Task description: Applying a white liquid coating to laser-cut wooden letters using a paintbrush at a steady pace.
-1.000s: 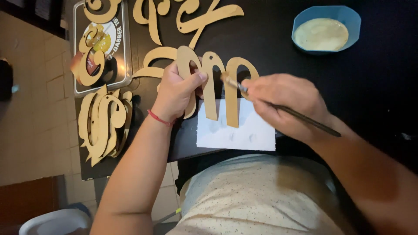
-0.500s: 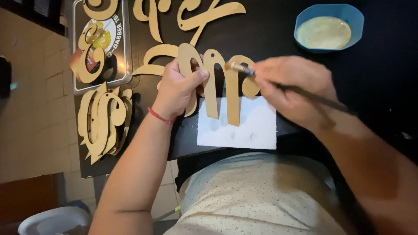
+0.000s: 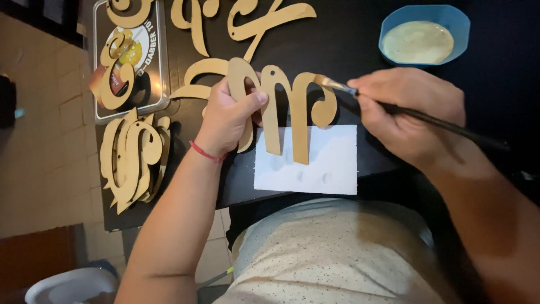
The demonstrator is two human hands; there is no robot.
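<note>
Thin, stiff, light wooden script cutout (image 3: 281,107), held over white paper (image 3: 306,160) near the desk's (image 3: 360,39) front edge, is pinched by the left hand (image 3: 230,115) at its left loop while a paintbrush (image 3: 416,115) is gripped by the right hand (image 3: 410,115).

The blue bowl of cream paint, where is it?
In the head view, the blue bowl sits at the upper right on the black table, just beyond the right hand holding the brush.

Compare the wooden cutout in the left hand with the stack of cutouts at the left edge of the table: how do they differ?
The held cutout is one piece, gripped by the left hand above a white sheet, and the brush in the right hand touches it. The stacked cutouts are several pieces lying on the black table, with no hand on them. Both are tan, flat and curly in shape.
</note>
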